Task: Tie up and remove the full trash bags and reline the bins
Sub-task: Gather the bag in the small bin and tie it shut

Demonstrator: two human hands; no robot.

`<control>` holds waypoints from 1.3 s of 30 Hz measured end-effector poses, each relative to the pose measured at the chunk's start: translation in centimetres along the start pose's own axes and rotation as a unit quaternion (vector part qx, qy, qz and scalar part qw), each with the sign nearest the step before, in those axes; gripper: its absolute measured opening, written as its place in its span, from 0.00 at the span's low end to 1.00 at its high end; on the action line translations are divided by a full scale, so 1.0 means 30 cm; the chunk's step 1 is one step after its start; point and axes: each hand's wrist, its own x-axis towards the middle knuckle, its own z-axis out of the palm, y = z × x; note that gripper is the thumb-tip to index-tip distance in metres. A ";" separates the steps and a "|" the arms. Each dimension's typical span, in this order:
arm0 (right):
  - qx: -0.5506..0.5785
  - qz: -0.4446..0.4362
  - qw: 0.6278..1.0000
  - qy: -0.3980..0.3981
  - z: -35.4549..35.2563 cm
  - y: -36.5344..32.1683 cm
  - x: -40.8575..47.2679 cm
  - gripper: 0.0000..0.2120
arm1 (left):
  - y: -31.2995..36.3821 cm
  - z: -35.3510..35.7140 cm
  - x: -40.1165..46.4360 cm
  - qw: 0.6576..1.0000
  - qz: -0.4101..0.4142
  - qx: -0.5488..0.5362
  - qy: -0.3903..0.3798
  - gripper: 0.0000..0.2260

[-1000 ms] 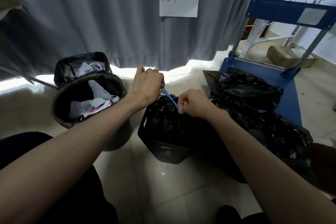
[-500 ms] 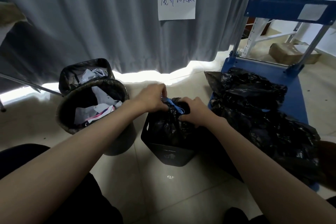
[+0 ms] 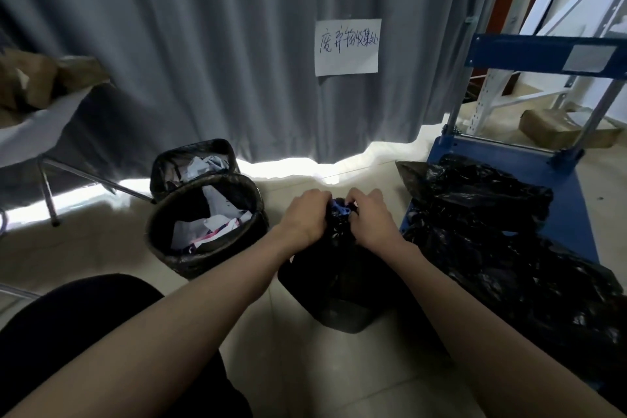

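Both my hands, left hand [image 3: 307, 214] and right hand [image 3: 369, 215], pinch the blue drawstring [image 3: 340, 211] together over the black bag [image 3: 339, 248], seated in its bin [image 3: 342, 316], cinching the neck before lift-out.

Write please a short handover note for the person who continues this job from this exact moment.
Left hand and right hand: both pinch the blue drawstring at the gathered neck of the black bag.
That bag sits in the square bin, in front of you.
Done: some filled bags lie on the blue cart, at right.
Left: finish this knot, lift the bag out, reline. The round bin and the rear bin, at left, hold paper, bags untied.
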 end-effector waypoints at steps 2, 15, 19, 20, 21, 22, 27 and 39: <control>0.018 -0.007 0.999 0.028 -0.037 -0.045 -0.008 0.10 | 0.007 -0.047 -0.012 0.999 -0.003 -0.017 0.040 0.06; 0.047 -0.076 0.979 0.182 -0.479 -0.396 0.109 0.11 | 0.137 -0.565 0.123 0.962 -0.007 0.016 0.271 0.09; 0.060 -0.071 0.979 0.183 -0.525 -0.404 0.195 0.11 | 0.151 -0.608 0.210 0.959 -0.006 0.020 0.281 0.08; 0.066 -0.069 0.979 0.182 -0.527 -0.399 0.219 0.11 | 0.151 -0.610 0.235 0.960 -0.006 0.021 0.280 0.08; 0.069 -0.065 0.978 0.184 -0.529 -0.392 0.243 0.11 | 0.151 -0.610 0.264 0.960 -0.007 0.024 0.278 0.09; 0.070 -0.060 0.978 0.186 -0.534 -0.382 0.270 0.11 | 0.151 -0.609 0.295 0.961 -0.008 0.030 0.276 0.09; 0.065 -0.056 0.978 0.188 -0.546 -0.317 0.418 0.10 | 0.149 -0.593 0.473 0.957 0.007 0.063 0.283 0.10; 0.057 -0.030 0.981 0.184 -0.445 -0.159 0.875 0.06 | 0.025 -0.439 0.918 0.966 -0.006 0.015 0.259 0.08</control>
